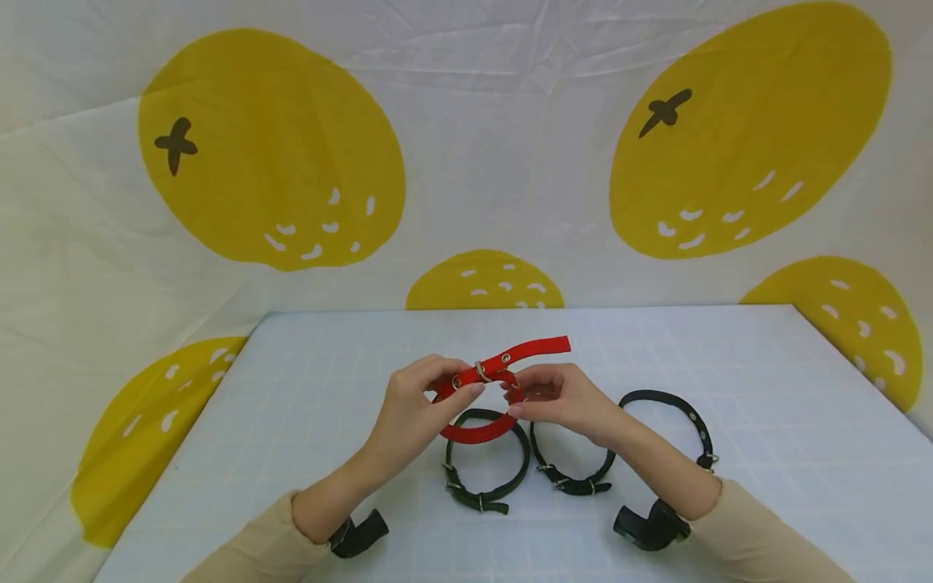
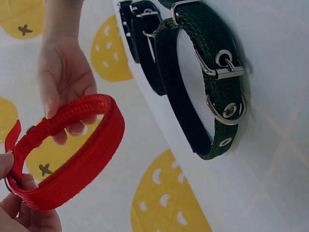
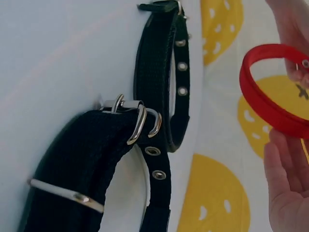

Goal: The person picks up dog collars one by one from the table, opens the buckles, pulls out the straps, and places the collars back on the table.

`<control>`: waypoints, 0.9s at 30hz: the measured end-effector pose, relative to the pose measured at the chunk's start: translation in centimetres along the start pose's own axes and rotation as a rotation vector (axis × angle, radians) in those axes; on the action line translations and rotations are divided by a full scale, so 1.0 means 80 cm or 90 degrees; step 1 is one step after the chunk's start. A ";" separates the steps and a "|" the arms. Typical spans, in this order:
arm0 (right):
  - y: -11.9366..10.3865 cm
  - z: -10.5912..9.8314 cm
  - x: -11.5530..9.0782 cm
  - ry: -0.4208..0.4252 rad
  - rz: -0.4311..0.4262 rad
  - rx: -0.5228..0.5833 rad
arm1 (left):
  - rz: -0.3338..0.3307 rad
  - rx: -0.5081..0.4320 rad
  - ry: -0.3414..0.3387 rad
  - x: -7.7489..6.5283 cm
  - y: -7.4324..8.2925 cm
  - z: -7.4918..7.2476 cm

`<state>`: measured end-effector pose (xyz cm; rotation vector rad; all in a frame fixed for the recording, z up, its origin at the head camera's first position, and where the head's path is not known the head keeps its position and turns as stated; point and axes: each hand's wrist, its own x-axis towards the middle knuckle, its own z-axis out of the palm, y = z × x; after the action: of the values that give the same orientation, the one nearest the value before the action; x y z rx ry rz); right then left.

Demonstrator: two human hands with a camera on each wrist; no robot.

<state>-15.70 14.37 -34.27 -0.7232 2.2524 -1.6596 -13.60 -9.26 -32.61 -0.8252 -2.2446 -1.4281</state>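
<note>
Both hands hold a red buckled collar (image 1: 477, 433) above the table, its strap end sticking out free to the upper right. My left hand (image 1: 419, 401) pinches the strap beside the metal buckle, thumb in front. On the opposite side of the loop, my right hand (image 1: 564, 397) grips the band between thumb and fingers. In the left wrist view the red collar (image 2: 91, 164) forms a rounded loop between the hands. Below it lies a dark green collar (image 1: 526, 457), also buckled into a ring, with metal eyelets and a D-ring.
Two black collars lie to the right on the white table (image 1: 328, 340): a middle one (image 1: 576, 486) and a far right one (image 1: 659, 395), partly hidden behind the right forearm. A white sheet with yellow fruit prints (image 1: 270, 146) hangs behind. Black wrist cameras (image 1: 360, 534) sit under the forearms.
</note>
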 end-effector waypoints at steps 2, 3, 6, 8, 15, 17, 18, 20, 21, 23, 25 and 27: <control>0.000 0.001 0.000 0.026 -0.003 -0.005 | -0.017 -0.007 -0.012 0.002 0.001 -0.001; -0.001 0.000 0.000 0.036 -0.002 -0.007 | -0.026 -0.007 -0.017 0.002 0.001 -0.001; -0.002 -0.002 -0.002 0.055 0.011 -0.010 | -0.052 0.003 -0.028 0.004 0.000 -0.003; -0.003 -0.004 -0.003 0.063 0.022 -0.008 | -0.066 0.014 -0.031 0.004 -0.002 -0.003; -0.006 -0.010 -0.005 0.087 0.039 -0.026 | -0.063 0.014 -0.034 0.004 -0.007 -0.005; -0.008 -0.011 -0.006 0.091 0.039 -0.028 | -0.063 0.008 -0.038 0.004 -0.008 -0.006; -0.009 -0.011 -0.007 0.094 0.038 -0.025 | -0.065 0.005 -0.038 0.003 -0.008 -0.006; -0.010 -0.012 -0.008 0.099 0.035 -0.019 | -0.072 0.000 -0.036 0.003 -0.009 -0.006; -0.010 -0.013 -0.009 0.101 0.033 -0.017 | -0.077 -0.003 -0.036 0.002 -0.010 -0.006; -0.011 -0.014 -0.010 0.106 0.032 -0.011 | -0.086 -0.008 -0.034 0.001 -0.011 -0.007; -0.009 -0.015 -0.011 0.104 0.027 -0.006 | -0.089 -0.011 -0.035 0.000 -0.012 -0.007; -0.008 -0.015 -0.011 0.101 0.025 -0.002 | -0.092 -0.012 -0.037 -0.001 -0.012 -0.007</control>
<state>-15.37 15.69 -33.32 -0.5611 2.3606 -1.7510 -14.15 -10.12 -33.13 -0.7316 -2.3805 -1.5083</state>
